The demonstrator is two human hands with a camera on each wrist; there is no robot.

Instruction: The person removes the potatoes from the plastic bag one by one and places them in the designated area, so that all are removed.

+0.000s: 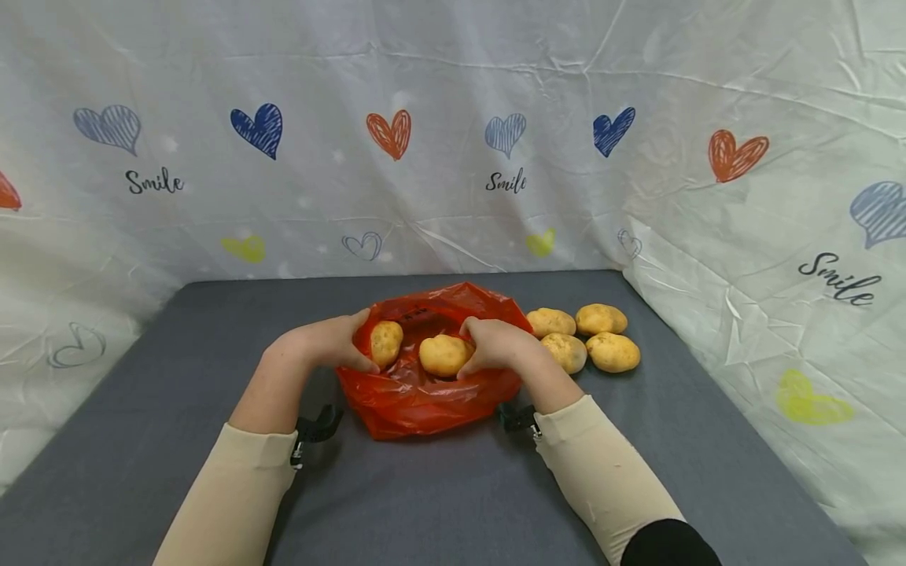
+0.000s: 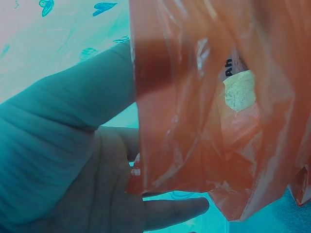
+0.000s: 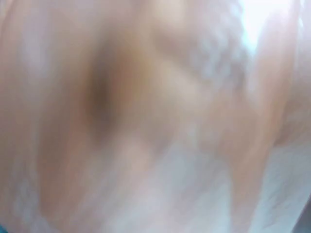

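Left hand (image 1: 322, 344) pinching the red bag (image 1: 425, 409) by its left rim; right hand (image 1: 499, 343) gripping the right potato (image 1: 442, 355) in its mouth.
Left potato (image 1: 385, 344): within the bag, beside the left thumb. Four loose potatoes (image 1: 613, 352): on the desk (image 1: 425, 503), right of the bag. Handling advised: rim held wide, gripped potato lowered before release. Obscured: bag's base; left fingertips, so any hold on the left potato cannot be told; right wrist view, wholly blurred.

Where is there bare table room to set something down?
Bare table: left of the left sleeve; between it and the right sleeve, nearer than the red bag; and right of that sleeve, nearer than the four loose potatoes. Crowded: the bag's mouth, with left hand, right hand, two potatoes.
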